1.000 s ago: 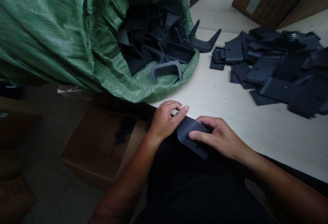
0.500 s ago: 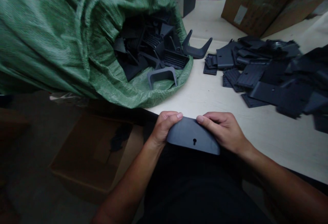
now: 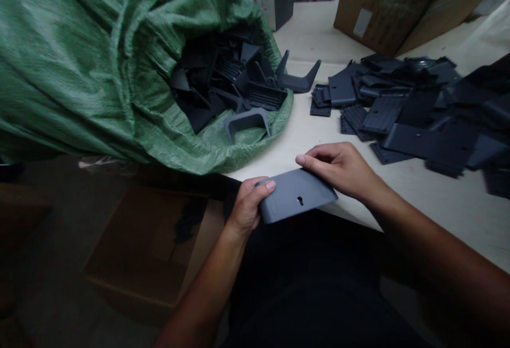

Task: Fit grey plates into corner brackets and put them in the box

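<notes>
A dark grey plastic part (image 3: 292,194) with a keyhole-shaped hole is held near the table's front edge. My left hand (image 3: 251,202) grips its left end, thumb on top. My right hand (image 3: 337,170) is closed at its upper right edge, thumb and fingers along the rim. To the upper left, a green woven sack (image 3: 159,119) lies open, full of similar dark parts (image 3: 231,74). One U-shaped part (image 3: 247,120) rests in its mouth, and another (image 3: 298,77) lies just beyond the sack's rim.
A loose pile of dark flat parts (image 3: 422,119) covers the table's right side. Behind stand a large cardboard box (image 3: 382,8) and a small grey box (image 3: 274,5). An open cardboard box (image 3: 135,252) sits low at the left. Part of a person shows at the far back.
The held part has tilted, its right end rising. My right hand has moved up and slightly left along its edge. The view has shifted slightly.
</notes>
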Action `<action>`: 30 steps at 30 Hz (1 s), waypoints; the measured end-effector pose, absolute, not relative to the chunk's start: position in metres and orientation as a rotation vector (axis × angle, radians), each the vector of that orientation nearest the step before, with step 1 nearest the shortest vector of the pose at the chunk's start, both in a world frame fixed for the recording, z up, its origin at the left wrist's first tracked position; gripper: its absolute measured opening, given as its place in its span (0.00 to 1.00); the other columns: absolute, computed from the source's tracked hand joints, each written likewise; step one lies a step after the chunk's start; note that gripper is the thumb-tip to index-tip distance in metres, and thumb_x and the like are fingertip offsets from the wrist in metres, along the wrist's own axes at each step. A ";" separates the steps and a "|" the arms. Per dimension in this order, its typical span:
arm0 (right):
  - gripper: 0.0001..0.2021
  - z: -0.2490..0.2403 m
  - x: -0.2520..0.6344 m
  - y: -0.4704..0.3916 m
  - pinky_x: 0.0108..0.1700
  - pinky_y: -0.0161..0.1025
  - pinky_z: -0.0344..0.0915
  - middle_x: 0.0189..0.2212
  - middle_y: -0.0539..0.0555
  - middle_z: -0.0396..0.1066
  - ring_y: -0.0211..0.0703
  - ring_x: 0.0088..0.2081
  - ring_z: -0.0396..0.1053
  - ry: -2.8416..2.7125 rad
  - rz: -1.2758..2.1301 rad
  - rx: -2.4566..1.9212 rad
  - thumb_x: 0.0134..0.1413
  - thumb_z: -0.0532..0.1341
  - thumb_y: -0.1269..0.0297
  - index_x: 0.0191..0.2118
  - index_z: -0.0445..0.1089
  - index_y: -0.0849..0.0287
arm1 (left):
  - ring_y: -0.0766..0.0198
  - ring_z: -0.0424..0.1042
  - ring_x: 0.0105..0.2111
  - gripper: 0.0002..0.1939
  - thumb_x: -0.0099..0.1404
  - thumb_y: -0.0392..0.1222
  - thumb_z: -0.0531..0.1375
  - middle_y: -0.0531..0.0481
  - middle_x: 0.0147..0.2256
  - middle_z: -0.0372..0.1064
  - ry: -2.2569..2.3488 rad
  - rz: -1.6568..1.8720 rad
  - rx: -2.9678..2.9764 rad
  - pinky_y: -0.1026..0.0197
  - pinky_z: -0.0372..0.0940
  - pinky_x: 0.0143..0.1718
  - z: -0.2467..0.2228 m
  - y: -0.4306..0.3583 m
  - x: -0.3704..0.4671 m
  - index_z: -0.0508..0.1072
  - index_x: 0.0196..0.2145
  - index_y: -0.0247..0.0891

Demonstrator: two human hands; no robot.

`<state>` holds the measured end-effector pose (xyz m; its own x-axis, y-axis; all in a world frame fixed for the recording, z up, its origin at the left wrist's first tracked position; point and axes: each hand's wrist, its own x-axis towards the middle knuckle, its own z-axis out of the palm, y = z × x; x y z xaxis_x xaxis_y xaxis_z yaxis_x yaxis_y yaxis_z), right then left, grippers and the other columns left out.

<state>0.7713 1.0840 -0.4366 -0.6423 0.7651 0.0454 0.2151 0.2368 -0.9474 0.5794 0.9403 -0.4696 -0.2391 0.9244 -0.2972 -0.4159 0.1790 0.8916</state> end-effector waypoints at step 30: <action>0.20 -0.459 0.750 1.001 0.60 0.46 0.68 0.47 0.57 0.80 0.54 0.51 0.75 -1.823 1.914 -0.644 0.71 0.64 0.46 0.43 0.83 0.58 | 0.45 0.81 0.45 0.12 0.59 0.46 0.63 0.44 0.31 0.80 0.907 1.513 0.290 0.47 0.72 0.53 -0.469 0.948 0.589 0.75 0.38 0.38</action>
<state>0.7502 1.0012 -0.4594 -0.8053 0.5911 -0.0448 0.0160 -0.0538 -0.9984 0.5886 0.9484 -0.4690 -0.1828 0.9266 -0.3286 -0.7263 0.0979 0.6804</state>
